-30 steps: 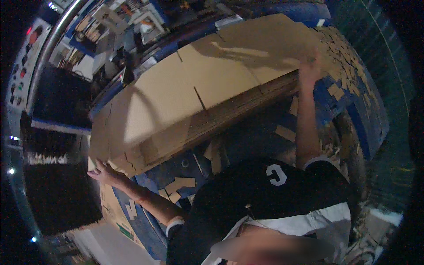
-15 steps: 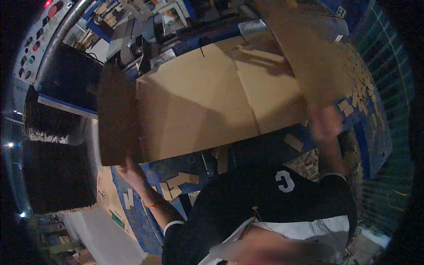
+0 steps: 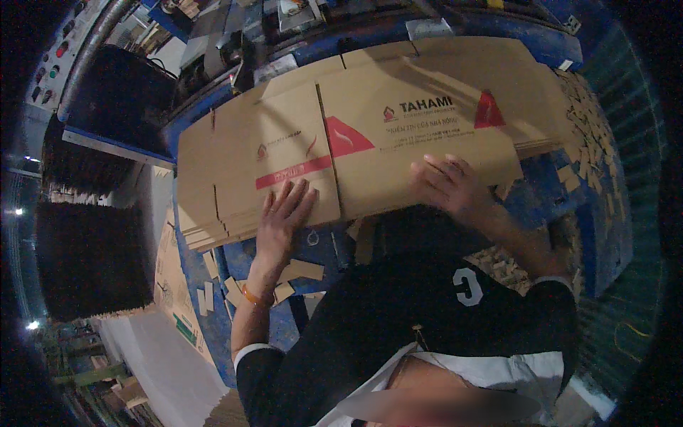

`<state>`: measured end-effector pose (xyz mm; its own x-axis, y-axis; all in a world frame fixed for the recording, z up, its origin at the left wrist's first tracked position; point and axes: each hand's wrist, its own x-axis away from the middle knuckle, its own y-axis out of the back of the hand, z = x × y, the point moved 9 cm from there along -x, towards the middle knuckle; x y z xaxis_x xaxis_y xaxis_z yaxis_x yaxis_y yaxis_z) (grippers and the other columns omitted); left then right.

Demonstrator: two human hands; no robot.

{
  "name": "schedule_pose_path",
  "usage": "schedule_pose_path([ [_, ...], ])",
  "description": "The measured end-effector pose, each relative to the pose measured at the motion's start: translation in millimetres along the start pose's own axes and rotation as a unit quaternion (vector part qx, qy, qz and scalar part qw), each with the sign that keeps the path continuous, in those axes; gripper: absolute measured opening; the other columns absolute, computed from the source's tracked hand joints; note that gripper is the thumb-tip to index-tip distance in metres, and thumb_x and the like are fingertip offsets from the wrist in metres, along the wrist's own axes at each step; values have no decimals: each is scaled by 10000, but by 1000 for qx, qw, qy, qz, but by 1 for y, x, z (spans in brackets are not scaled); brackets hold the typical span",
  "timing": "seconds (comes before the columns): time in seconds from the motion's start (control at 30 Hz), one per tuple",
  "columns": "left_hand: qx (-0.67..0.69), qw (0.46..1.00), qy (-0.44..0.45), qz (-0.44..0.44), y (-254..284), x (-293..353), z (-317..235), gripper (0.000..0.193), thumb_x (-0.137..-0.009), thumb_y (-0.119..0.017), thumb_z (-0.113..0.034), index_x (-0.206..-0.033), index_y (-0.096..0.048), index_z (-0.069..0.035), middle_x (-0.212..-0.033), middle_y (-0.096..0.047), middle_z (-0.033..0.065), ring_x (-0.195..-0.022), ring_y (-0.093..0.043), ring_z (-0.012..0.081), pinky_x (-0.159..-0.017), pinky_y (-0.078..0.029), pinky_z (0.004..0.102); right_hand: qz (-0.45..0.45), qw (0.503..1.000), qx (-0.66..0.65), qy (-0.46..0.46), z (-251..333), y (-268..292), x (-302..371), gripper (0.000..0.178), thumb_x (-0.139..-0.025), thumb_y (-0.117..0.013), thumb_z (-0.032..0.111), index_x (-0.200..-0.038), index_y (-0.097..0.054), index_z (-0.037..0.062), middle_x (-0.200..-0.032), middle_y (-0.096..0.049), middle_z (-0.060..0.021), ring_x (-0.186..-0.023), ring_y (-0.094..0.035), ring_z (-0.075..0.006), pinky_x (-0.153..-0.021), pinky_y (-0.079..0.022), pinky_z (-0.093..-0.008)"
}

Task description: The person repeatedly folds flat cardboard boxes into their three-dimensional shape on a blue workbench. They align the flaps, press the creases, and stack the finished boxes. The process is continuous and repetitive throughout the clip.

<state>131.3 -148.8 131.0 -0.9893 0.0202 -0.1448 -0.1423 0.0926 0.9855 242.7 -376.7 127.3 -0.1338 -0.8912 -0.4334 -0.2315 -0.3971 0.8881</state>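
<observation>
A flattened cardboard box point(image 3: 384, 171), brown with red and black print, lies in front of me. Beneath it, layered edges of more cardboard sheets point(image 3: 206, 238) show at the near left. My left hand point(image 3: 288, 206) rests on its printed face near the front edge, fingers stretched out over a red stripe. Farther right, my right hand point(image 3: 445, 185) lies on the same face with fingers spread and slightly bent. Dark slots point(image 3: 329, 149) cut into the cardboard. Neither hand grips an edge.
Small cardboard offcuts point(image 3: 306, 270) litter the blue table point(image 3: 284, 324) near my left forearm, and many more scraps point(image 3: 590, 156) lie at the right. A control panel point(image 3: 53, 64) with buttons stands far left. Machine parts point(image 3: 270, 43) run behind the cardboard. Dark stacked sheets point(image 3: 92, 263) stand left.
The plain sheet that my hands held up by its sides with raised flaps is now down flat, printed face showing. Both hands have moved inward and lie on top.
</observation>
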Motion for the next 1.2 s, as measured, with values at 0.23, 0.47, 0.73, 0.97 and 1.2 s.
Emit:
schedule_pose_path([
  [0.23,95,983,-15,-158,37,-58,57,660,-673,-619,14,-1308,-523,-139,-1383,-453,119,-1296,-403,317,-1083,-318,437,16,995,-94,0,-83,-32,-51,391,-863,-574,306,-1218,-577,142,-1322,-518,-70,-1244,-446,-271,-1027,-351,-442],
  [0.47,56,970,-26,-234,30,-149,100,613,-758,-635,-51,-1342,-471,-141,-1328,-469,165,-1245,-415,363,-1048,-340,437,17,966,-191,-173,-187,-84,-100,364,-903,-546,342,-1218,-593,165,-1315,-525,-94,-1207,-479,-322,-994,-403,-409],
  [0.73,-14,933,73,-352,51,-161,104,811,-740,-745,-164,-1399,-304,3,-1375,-389,241,-1287,-350,398,-1077,-275,474,-17,944,58,-325,-238,-115,-160,556,-855,-602,384,-1322,-479,108,-1387,-418,-193,-1238,-453,-339,-992,-405,-423],
  [0.97,108,724,467,-496,28,97,196,950,-824,-642,-478,-1377,-196,152,-1422,-259,331,-1310,-328,386,-1084,-282,388,-122,831,-222,-495,-228,-22,-6,691,-824,-666,386,-1343,-412,7,-1340,-458,-225,-1262,-409,-376,-1027,-354,-452],
  [1.2,111,780,485,-381,6,98,195,977,-832,-549,-603,-1404,-204,110,-1364,-356,347,-1243,-426,417,-991,-395,418,13,752,241,-614,-189,7,142,615,-861,-525,488,-1317,-463,80,-1262,-538,-183,-1282,-366,-421,-1016,-245,-629],
])
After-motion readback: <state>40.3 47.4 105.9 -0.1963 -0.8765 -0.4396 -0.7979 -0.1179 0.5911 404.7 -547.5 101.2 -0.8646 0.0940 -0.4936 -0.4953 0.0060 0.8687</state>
